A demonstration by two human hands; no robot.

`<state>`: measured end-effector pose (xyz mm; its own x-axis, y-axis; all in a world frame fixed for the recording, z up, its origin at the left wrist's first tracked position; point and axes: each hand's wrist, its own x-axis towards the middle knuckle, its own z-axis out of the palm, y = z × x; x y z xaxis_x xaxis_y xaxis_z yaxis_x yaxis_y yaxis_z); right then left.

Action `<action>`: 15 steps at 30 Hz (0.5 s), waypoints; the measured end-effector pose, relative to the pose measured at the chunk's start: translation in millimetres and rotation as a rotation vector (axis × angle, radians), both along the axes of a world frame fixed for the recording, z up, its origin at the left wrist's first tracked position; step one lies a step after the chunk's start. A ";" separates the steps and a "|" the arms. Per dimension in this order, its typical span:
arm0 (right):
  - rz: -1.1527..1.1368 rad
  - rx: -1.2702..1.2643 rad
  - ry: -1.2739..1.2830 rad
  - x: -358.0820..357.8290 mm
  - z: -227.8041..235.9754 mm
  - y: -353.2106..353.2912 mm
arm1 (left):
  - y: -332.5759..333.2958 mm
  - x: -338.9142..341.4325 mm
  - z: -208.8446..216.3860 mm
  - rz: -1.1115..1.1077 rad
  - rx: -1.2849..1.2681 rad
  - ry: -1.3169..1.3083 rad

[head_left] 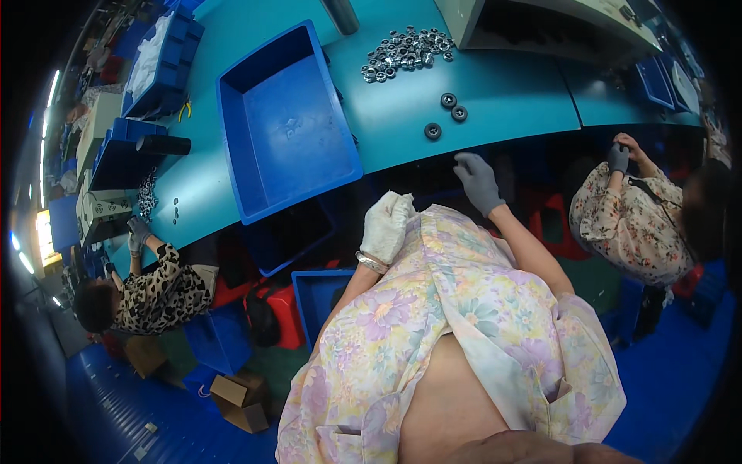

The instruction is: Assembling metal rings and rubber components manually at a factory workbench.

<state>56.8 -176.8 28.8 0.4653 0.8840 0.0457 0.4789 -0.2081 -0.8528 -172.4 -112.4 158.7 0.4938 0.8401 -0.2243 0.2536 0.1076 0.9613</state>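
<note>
My left hand (386, 226), in a white glove with a bracelet at the wrist, is held low in front of my body, short of the table edge. Its fingers are curled together, and whatever they may hold is hidden. To its right, my right hand (478, 184) wears a grey glove and hangs just off the edge with loosely bent fingers and nothing visible in them. Nearest to it on the teal table (510, 97) lie three small black wheel-like parts with metal centres, among them one front part (433, 131). Behind them spreads a pile of shiny metal rings (410, 52).
A large blue tray (229, 147) overhangs the table edge at left. Beige equipment (464, 19) and a grey cylinder (340, 14) stand at the back. Co-workers sit on the left (166, 290) and right (634, 220). A red stool (286, 317) and blue bins are below.
</note>
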 end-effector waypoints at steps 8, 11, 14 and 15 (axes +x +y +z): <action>0.159 -0.149 -0.435 7.6 3.9 93.8 | -8.3 -13.9 12.7 0.145 -0.091 0.040; 0.251 -0.268 -0.473 12.3 -7.0 104.7 | -8.7 -18.5 8.7 0.228 -0.097 0.017; 0.201 -0.035 -0.105 13.3 -14.8 108.3 | -8.9 -18.3 2.2 0.282 -0.122 -0.039; 0.209 -0.039 -0.109 17.1 -14.9 104.2 | -7.3 -16.0 0.7 0.293 -0.128 -0.078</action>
